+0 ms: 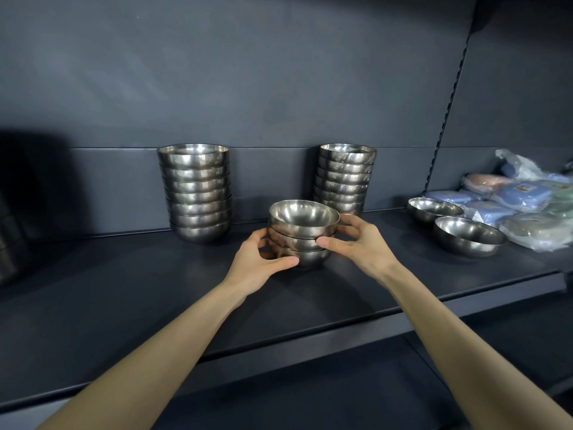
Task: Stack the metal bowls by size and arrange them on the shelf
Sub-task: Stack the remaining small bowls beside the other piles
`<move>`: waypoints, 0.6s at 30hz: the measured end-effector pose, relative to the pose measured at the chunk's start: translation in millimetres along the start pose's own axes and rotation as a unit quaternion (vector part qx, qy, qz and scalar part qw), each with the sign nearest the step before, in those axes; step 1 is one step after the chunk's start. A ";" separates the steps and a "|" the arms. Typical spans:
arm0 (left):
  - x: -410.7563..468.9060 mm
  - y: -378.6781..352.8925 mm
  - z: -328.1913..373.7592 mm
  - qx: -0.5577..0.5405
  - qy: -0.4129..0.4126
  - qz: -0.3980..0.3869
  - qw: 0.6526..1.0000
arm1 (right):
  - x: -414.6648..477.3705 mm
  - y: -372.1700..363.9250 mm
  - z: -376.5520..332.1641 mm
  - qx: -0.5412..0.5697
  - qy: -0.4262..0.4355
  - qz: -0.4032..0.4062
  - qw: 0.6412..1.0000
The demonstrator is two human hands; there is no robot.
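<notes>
Three-bowl stack [302,240] on shelf [124,290], mid-front, just before right tall stack [344,178]. Left hand [263,259] grips base, right hand [356,240] pinches middle rim, so both grasp it. Top bowl [304,215] sits tilted — could slide off under uneven lift. Right fingers close to tall stack — nudge might topple it.

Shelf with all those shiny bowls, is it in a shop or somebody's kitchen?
Probably a shop. The dark shelf has a slotted upright like store racking, many matching bowls stand in tall stacks, and plastic-wrapped packets lie at the right.
</notes>
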State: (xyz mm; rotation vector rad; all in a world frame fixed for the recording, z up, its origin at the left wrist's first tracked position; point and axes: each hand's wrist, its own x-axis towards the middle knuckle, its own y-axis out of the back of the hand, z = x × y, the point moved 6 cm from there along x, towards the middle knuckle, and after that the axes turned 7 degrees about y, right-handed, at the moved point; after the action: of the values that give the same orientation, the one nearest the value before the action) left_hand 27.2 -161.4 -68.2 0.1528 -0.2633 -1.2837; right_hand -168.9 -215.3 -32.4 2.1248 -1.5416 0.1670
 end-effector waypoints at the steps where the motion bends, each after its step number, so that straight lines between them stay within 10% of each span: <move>1: -0.8 -0.5 1.9 -0.001 -0.003 0.000 1.000 | 0.1 0.3 0.1 -0.001 0.005 0.006 1.000; 18: 12.8 -84.0 72.6 -0.015 -0.080 -0.051 0.995 | -13.6 110.6 -20.8 -0.013 0.016 0.085 0.996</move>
State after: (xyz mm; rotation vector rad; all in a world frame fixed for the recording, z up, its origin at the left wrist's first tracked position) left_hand -67.4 -194.7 -18.8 0.0384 -0.3765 -1.4037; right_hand -271.1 -219.4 16.4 1.9604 -1.6970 0.2378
